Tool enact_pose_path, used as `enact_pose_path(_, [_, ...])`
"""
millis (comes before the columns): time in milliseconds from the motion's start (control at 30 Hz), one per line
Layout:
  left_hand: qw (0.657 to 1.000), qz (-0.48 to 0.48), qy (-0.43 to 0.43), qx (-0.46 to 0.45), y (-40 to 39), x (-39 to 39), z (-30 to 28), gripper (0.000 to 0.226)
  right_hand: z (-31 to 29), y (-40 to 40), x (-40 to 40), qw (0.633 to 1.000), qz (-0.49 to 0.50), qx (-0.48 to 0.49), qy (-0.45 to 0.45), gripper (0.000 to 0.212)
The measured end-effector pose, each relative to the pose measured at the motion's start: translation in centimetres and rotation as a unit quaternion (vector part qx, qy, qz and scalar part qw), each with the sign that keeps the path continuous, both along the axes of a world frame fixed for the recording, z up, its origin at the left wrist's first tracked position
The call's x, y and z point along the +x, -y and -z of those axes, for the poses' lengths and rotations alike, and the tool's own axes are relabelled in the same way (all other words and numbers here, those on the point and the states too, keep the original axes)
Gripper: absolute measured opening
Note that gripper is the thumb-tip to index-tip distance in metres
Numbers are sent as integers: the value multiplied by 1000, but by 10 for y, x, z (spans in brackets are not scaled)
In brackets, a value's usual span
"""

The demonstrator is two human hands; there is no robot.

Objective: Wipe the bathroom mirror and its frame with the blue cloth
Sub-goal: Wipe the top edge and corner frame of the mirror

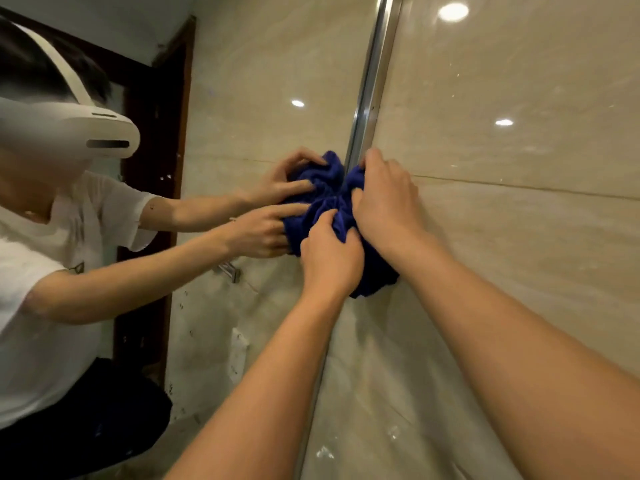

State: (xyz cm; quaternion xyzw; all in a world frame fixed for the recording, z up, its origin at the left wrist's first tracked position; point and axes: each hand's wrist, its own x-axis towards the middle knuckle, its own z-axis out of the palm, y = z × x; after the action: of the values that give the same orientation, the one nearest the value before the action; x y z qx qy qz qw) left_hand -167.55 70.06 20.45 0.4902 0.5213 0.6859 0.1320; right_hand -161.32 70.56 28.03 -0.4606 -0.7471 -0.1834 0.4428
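- The right hand (pixel 384 199) sits just right of centre, fingers curled into the blue cloth (pixel 375 268) and pressing it against the wall beside the frame (pixel 370 84).
- The left hand (pixel 329 251) is just below and to the left of it — thumb and fingers pinching a fold of the same cloth, which bunches between the two hands.
- The cloth straddles the metal frame, whose long axis runs from the top of the picture, right of centre, down to the lower middle.
- The mirror (pixel 263 81) lies to the left of the frame, the tiled wall (pixel 519 237) to the right.
- Both hands are on the cloth, so I judge the next wipe runs along the frame — up or down.
- The mirror's left side reflects the person.
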Motion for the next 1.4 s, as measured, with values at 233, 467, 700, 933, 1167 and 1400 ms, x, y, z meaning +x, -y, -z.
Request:
enact_pose_path(233, [997, -36, -62, -6, -13, -1, 66, 45, 64, -22, -7, 1000, 15, 26, 0, 21])
enact_pose_path(467, [997, -44, -64, -4, -18, 0, 114, 48, 111, -26, -10, 998, 33, 58, -6, 24])
enact_pose_path(700, [991, -46, -71, -103, -1, 0, 170, 53, 178, -19, -13, 998, 60, 6, 12, 16])
enact_pose_path(933, [973, -7, -66, -220, 19, -5, 201, 45, 225, 0, -12, 991, 74, -97, 54, 20])
enact_pose_path(1167, [994, -15, 13, -110, 34, 4, 157, 44, 166, -1, 3, 995, 15, -86, 38, 23])
enact_pose_path(1400, [997, -54, -27, -48, 5, 7, 146, 41, 153, -21, -6, 998, 50, -29, 23, 23])
